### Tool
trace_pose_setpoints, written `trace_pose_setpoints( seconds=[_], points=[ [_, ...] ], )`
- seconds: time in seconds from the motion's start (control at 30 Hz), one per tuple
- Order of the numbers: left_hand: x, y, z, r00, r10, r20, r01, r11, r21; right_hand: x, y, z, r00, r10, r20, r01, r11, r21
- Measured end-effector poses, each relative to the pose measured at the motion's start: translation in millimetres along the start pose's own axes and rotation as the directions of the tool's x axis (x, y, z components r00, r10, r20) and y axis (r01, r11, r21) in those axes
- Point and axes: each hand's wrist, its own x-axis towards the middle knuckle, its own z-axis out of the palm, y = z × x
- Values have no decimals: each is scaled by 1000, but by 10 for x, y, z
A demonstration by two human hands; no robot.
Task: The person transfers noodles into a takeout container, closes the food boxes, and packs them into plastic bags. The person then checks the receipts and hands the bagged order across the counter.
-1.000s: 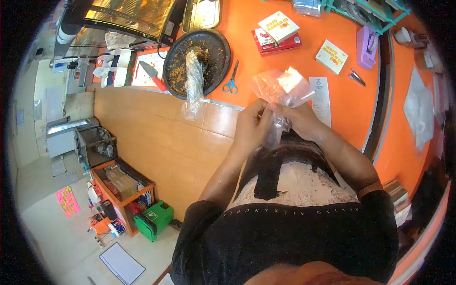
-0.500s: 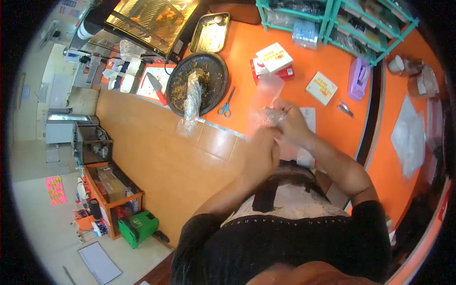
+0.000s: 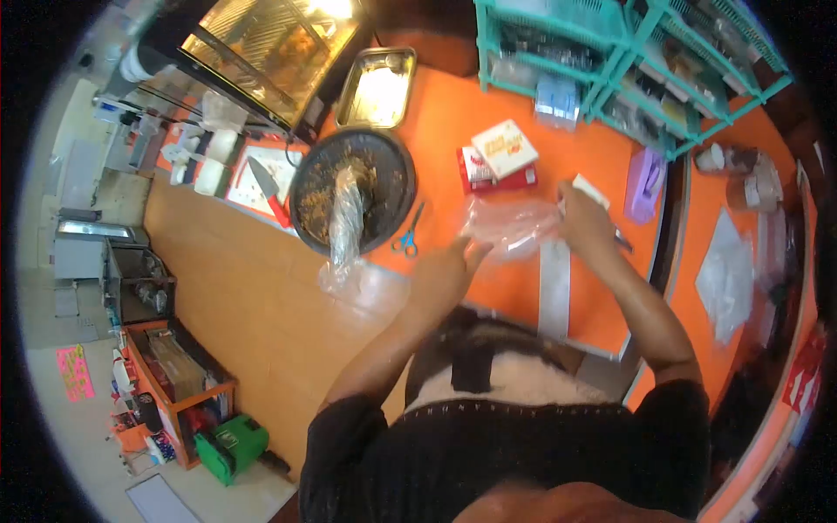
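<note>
My left hand [image 3: 446, 272], thumb and fingers brought together, pinches the near left corner of a clear plastic bag [image 3: 513, 225]; my right hand [image 3: 586, 218] is curled narrow at its other end, exact fingertip contact blurred. The bag hangs between the two, above the orange table [image 3: 445, 105], in front of my body. Judged handling: nearly weightless, limp, slick, apt to cling to itself and crease; thin film, so likely to tear if pulled hard. Best hold: pinched at the edges with finger pads, one hand each end. Film is glossy, wrinkled, see-through. Below it, a narrow strip of paper [image 3: 554, 292], flat and matt. Partly behind my right hand, a pale box [image 3: 591, 190], crisp-cornered. Beyond the bag, a white printed box [image 3: 506, 148] lies askew on a red box [image 3: 475, 173], both apparently card. Left of my left hand: scissors [image 3: 407, 240] with blue loops, then a round, dark pan [image 3: 401, 174], crumb-strewn, a crinkled plastic-wrapped bundle [image 3: 347, 218] lying across its rim.
</note>
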Motion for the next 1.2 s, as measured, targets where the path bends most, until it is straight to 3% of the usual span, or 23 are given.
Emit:
trace_pose_setpoints(
  seconds=[0.07, 0.1, 0.13, 0.17, 0.2, 0.27, 0.33, 0.4, 0.47, 0.5, 0.53, 0.57, 0.63, 0.7, 0.77, 0.83, 0.93, 1.0, 1.03, 1.07, 1.13, 1.17, 1.2],
  points=[
    [-148, -78, -57, 994, -42, 98, 47, 998, -45, 84, 12, 154, 982, 87, 168, -110, 984, 136],
    [-182, -93, -115, 988, 87, 129, -81, 995, -54, 200, 34, 288, 949, 192, 249, -303, 765, 569],
    [-231, -122, -160, 971, 226, 77, -219, 972, -90, 229, 45, 387, 898, 247, 364, -431, 335, 838],
    [-279, -151, -205, 933, 359, 24, -354, 928, -113, 278, -143, 388, 936, 297, 188, -329, 551, 767],
    [-231, -123, -340, 929, 367, 37, -360, 925, -120, 315, -314, 411, 930, 313, 190, -341, 546, 765],
    [-189, 20, -663, 726, 664, -180, -683, 663, -307, 349, -667, 451, 889, 293, 352, -455, 476, 753],
    [54, 112, -582, 759, 597, -259, -649, 661, -377, 397, -1156, 266, 911, 246, 332, -411, 453, 791],
    [520, -88, -202, 911, 303, -281, -398, 826, -400, 502, -1332, 29, 936, 191, 295, -350, 434, 830],
    [958, -479, 42, 944, 287, 162, -283, 958, -46, 581, -1282, -132, 794, 23, 608, -493, 609, 621],
    [1073, -514, -22, 943, 292, 161, -289, 956, -47, 552, -1299, -148, 810, 42, 585, -367, 814, 450],
    [1208, -542, -114, 974, 222, 54, -227, 966, 126, 567, -1077, -36, 819, 45, 572, -360, 816, 452],
    [1177, -606, -109, 981, 193, 2, -189, 960, 206, 581, -641, 202, 977, -61, 206, -15, 936, 351],
    [962, -826, 80, 953, 294, -72, -277, 943, 185, 651, -259, 85, 992, -78, -103, 97, 977, 189],
    [668, -1121, 566, 892, 434, 127, -452, 851, 267, 815, -146, -302, 992, 87, -95, -60, 965, 257],
    [444, -973, 581, 850, 378, 365, -512, 754, 412, 812, -8, -441, 994, 76, 80, -60, 981, -184],
    [252, -403, 89, 825, 225, 518, -442, 828, 345, 492, -203, -465, 998, 40, 57, -30, 985, -172],
    [240, -92, 100, 832, 123, 540, -203, 975, 90, -28, -771, -485, 942, -318, -104, 321, 947, 18],
    [164, -252, 414, 934, 352, 60, -357, 925, 132, -365, -562, 88, 789, -608, -87, 585, 700, 409],
    [220, -322, 447, 966, 164, 198, -110, 960, -259, -460, -466, 329, 817, -563, 123, 511, 807, 297],
    [310, -512, 680, 953, 67, 295, 99, 852, -515, -501, -359, 566, 827, -471, 308, 447, 882, 149],
    [491, -887, 1135, 872, -131, 473, 489, 304, -817, -510, 278, 956, 607, -161, 778, 465, 866, -183],
    [488, -973, 1207, 886, -161, 435, 463, 246, -852, -364, 308, 810, 631, -157, 760, 471, 856, -214],
    [425, -1037, 1226, 915, -152, 373, 402, 295, -867, -276, 277, 598, 695, -355, 625, 465, 885, -13]
  ],
)
